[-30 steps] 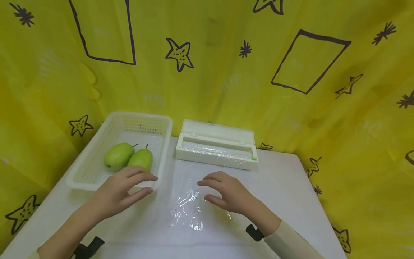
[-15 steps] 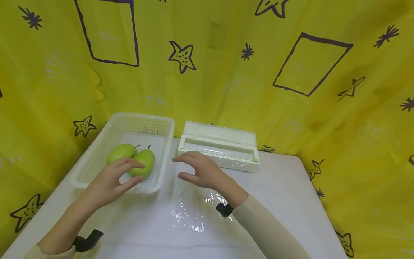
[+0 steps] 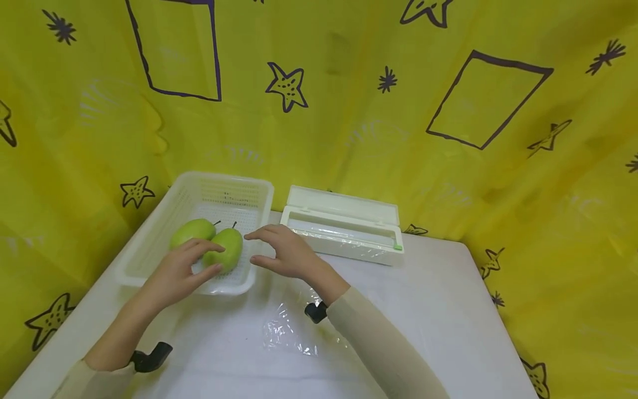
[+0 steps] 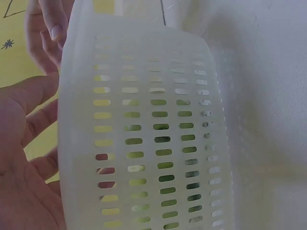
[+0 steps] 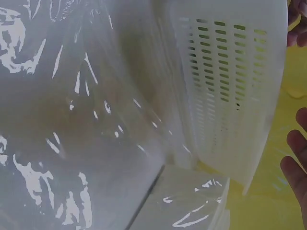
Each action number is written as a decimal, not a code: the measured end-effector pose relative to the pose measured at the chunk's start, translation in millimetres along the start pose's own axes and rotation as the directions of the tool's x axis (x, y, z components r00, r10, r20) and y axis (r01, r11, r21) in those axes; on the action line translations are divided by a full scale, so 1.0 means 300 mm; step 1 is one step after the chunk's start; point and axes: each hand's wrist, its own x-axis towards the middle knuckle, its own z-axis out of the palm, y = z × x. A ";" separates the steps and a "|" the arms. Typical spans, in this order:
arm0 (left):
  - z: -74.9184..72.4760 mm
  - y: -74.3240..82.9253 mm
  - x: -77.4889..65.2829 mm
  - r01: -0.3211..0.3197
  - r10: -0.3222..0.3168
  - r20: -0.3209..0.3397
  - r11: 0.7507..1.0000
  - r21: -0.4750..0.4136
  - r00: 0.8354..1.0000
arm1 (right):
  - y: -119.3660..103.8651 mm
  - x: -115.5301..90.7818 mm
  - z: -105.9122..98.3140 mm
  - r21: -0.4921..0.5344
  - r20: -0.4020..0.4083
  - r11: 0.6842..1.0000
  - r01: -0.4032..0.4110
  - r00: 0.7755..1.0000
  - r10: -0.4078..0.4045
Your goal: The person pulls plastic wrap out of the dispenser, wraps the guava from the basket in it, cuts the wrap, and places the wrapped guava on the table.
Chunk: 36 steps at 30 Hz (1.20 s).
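Note:
Two green pears [image 3: 229, 249] with dark stems lie side by side in a white slotted plastic basket [image 3: 256, 221]. My left hand [image 3: 174, 277] is over the basket's near edge, fingers loosely bent, its fingertips overlapping the pears in the head view. My right hand [image 3: 284, 252] reaches in over the basket's right rim, thumb and fingers spread apart, fingertips beside the right pear. Neither hand grips anything. In the left wrist view the basket's slotted wall [image 4: 158, 129] fills the middle, with green showing through the slots. Right-hand fingers [image 5: 297, 148] stand beyond the rim in the right wrist view.
Right of the basket is a white cling film box [image 3: 344, 249], lid raised, with a roll [image 3: 339, 230] inside and a green piece at its right end. Clear film [image 3: 289, 332] stretches from it over the white table [image 3: 423, 316]. A yellow patterned curtain [image 3: 339, 122] hangs behind.
My right hand has moved left from above the film to the basket's right rim. My left hand has shifted slightly toward the pears. The pears and the box have stayed put.

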 end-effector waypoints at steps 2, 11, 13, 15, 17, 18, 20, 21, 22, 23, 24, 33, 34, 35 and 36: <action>0.005 -0.006 0.006 0.026 -0.026 0.024 1.000 -0.003 0.999 | -0.003 0.027 0.013 -0.031 0.016 0.999 -0.008 1.000 0.009; 0.021 -0.027 0.036 0.086 -0.084 0.093 0.996 -0.019 0.992 | -0.018 0.147 0.067 -0.194 0.115 0.979 -0.058 0.990 0.081; 0.026 -0.031 0.043 0.088 -0.085 0.099 0.996 -0.024 0.991 | -0.018 0.166 0.078 -0.219 0.138 0.973 -0.077 0.984 0.109; 0.030 -0.031 0.048 0.088 -0.084 0.105 0.996 -0.030 0.991 | -0.023 0.183 0.092 -0.234 0.175 0.966 -0.112 0.972 0.155; 0.033 -0.034 0.050 0.088 -0.084 0.108 0.996 -0.033 0.991 | -0.032 0.199 0.106 -0.270 0.219 0.954 -0.131 0.956 0.193; 0.034 -0.035 0.050 0.092 -0.088 0.109 0.995 -0.031 0.990 | -0.037 0.206 0.113 -0.284 0.241 0.948 -0.141 0.947 0.213; 0.035 -0.038 0.048 0.102 -0.100 0.112 0.995 -0.019 0.989 | -0.051 0.219 0.124 -0.302 0.279 0.939 -0.163 0.927 0.250; 0.037 -0.043 0.047 0.109 -0.107 0.114 0.994 -0.011 0.988 | -0.057 0.224 0.127 -0.316 0.291 0.935 -0.161 0.922 0.257; 0.037 -0.045 0.046 0.115 -0.114 0.115 0.993 -0.004 0.987 | -0.062 0.229 0.131 -0.329 0.297 0.931 -0.160 0.918 0.262; 0.037 -0.047 0.045 0.122 -0.122 0.119 0.993 0.004 0.985 | -0.067 0.233 0.133 -0.333 0.299 0.929 -0.163 0.916 0.268; 0.037 -0.049 0.045 0.127 -0.128 0.123 0.992 0.014 0.984 | -0.069 0.236 0.135 -0.338 0.299 0.926 -0.165 0.915 0.272; 0.030 -0.055 0.052 0.192 -0.200 0.136 0.979 0.069 0.970 | -0.075 0.255 0.143 -0.336 0.226 0.928 -0.160 0.943 0.244; 0.029 -0.056 0.052 0.196 -0.204 0.139 0.978 0.070 0.969 | -0.076 0.256 0.144 -0.324 0.234 0.932 -0.165 0.940 0.247; 0.028 -0.057 0.053 0.197 -0.205 0.147 0.978 0.065 0.968 | -0.078 0.256 0.145 -0.314 0.247 0.935 -0.167 0.936 0.250; 0.026 -0.057 0.054 0.200 -0.206 0.158 0.978 0.057 0.966 | -0.082 0.256 0.146 -0.305 0.262 0.937 -0.172 0.930 0.257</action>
